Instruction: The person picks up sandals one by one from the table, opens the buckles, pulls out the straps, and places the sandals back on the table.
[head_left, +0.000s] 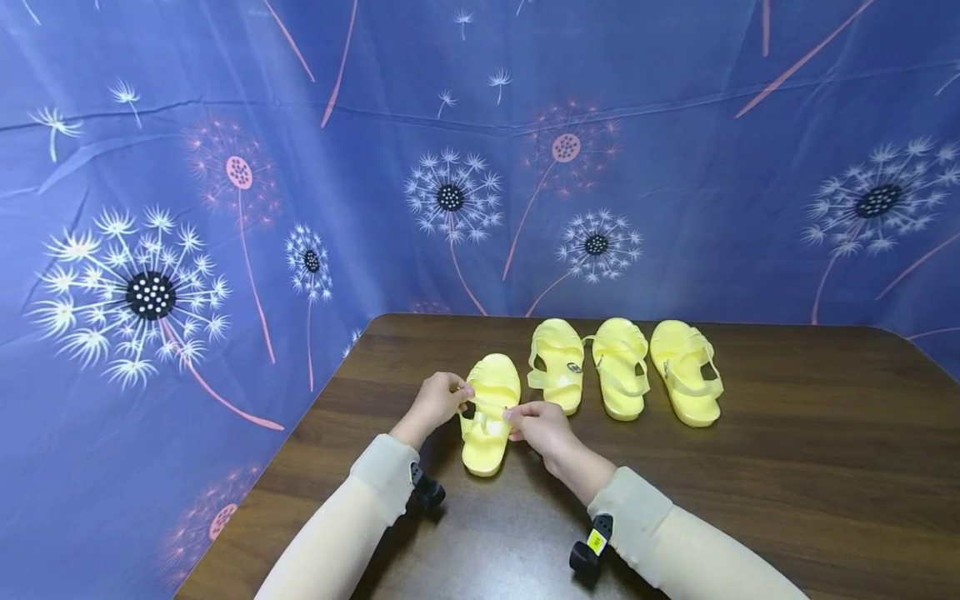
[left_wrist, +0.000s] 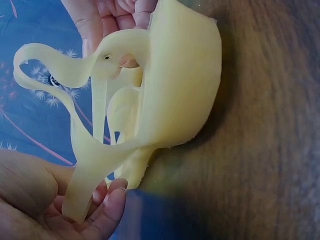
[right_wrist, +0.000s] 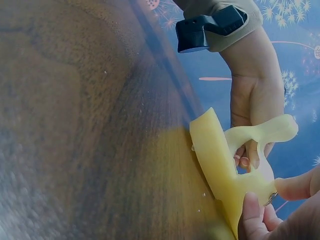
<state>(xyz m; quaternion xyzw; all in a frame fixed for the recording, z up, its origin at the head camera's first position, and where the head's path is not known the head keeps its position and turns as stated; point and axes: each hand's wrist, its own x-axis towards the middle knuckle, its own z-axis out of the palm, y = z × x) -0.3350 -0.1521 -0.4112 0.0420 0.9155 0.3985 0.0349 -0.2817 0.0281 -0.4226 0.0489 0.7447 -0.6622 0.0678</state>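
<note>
A yellow sandal lies on the table in front of me, its toe toward the back. My left hand is at its left side, and thumb and fingers pinch the free end of its strap. On the other side, my right hand has thumb and fingertips at the sandal's edge, pinching around a small metal buckle. The strap loops up above the sole in the left wrist view. Part of the sandal's right edge is hidden behind the right fingers.
Three more yellow sandals stand in a row to the right: one close by, another beside it, a third farthest right. The brown wooden table ends at a blue dandelion-print cloth behind and at left.
</note>
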